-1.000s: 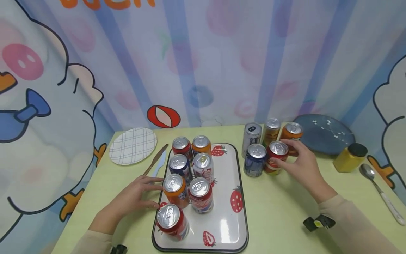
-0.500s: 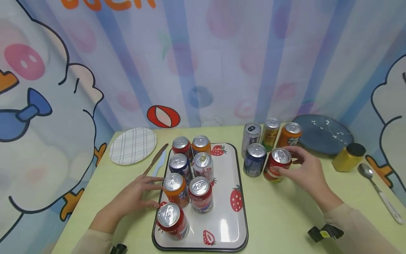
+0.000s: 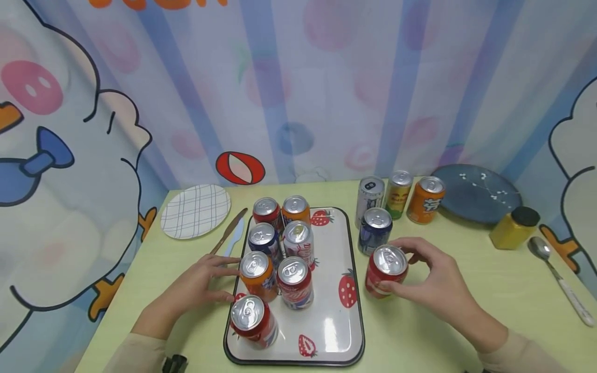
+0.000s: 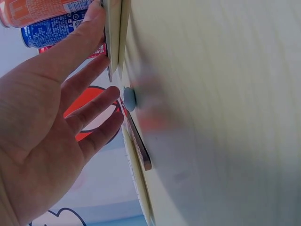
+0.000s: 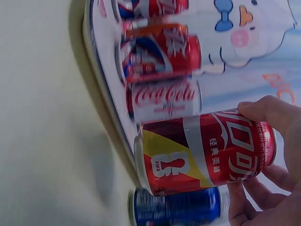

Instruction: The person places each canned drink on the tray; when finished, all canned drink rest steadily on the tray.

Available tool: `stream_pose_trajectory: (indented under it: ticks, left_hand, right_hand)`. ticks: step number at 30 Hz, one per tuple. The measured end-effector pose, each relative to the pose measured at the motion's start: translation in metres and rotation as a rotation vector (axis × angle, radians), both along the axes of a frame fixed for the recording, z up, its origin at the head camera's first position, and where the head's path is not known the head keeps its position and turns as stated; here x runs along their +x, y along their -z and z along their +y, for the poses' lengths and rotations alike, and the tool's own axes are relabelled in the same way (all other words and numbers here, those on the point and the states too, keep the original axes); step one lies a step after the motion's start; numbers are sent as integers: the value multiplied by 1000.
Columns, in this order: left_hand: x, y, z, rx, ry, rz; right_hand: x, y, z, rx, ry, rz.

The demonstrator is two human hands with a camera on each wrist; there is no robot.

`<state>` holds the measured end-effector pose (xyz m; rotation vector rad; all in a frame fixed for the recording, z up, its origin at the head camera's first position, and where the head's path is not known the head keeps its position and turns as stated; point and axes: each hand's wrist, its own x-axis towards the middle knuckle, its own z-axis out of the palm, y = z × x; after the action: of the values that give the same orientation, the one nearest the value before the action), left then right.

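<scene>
My right hand point(image 3: 436, 282) grips a red Coca-Cola can point(image 5: 207, 150) between thumb and fingers, just right of the strawberry-patterned tray point(image 3: 333, 331). In the right wrist view the can is held clear of the table, with a yellow patch near its base. My left hand point(image 3: 198, 285) lies at the tray's left edge with fingers extended, beside an orange can point(image 3: 258, 282) and a red can point(image 3: 261, 329). Also on the tray stand a pink-red can point(image 3: 296, 290), a white Coca-Cola can point(image 5: 164, 99), a dark blue can point(image 3: 266, 246), and another red and orange can at the back.
Right of the tray stand a blue can point(image 3: 373, 238), a silver can point(image 3: 370, 202), a yellow-green can point(image 3: 398, 199) and an orange can point(image 3: 425, 202). Farther right are a dark plate point(image 3: 471, 199), a yellow jar point(image 3: 508, 235) and a spoon point(image 3: 562, 280). Knives point(image 3: 228, 233) and a checked plate point(image 3: 196, 212) lie left.
My right hand has drawn the red Coca-Cola can out of the right-hand group, toward me and leftward to the tray's side. The left hand has stayed in place.
</scene>
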<state>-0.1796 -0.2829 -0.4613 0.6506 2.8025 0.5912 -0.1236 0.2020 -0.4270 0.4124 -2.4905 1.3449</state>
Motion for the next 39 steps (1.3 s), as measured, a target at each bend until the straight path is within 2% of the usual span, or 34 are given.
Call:
stream_pose_trajectory:
  ticks: [8, 17, 20, 29, 34, 39]
  left_hand:
    - [-1, 2, -1, 0, 13, 4]
    - [-1, 1, -1, -8, 7, 2]
    - [-2, 1, -1, -6, 6, 0]
    - [-2, 0, 0, -14, 0, -3]
    - [-2, -1, 1, -24, -6, -7]
    - [-2, 0, 1, -23, -24, -26]
  right_hand:
    - [17, -6, -46, -6, -179, -1]
    - [32, 7, -90, -37, -352, -82]
    - [33, 10, -102, -63, -400, -75]
    - [34, 15, -126, -103, -486, -99]
    - [34, 18, -132, -77, -489, -132]
    - [33, 18, -131, -28, -510, -108]
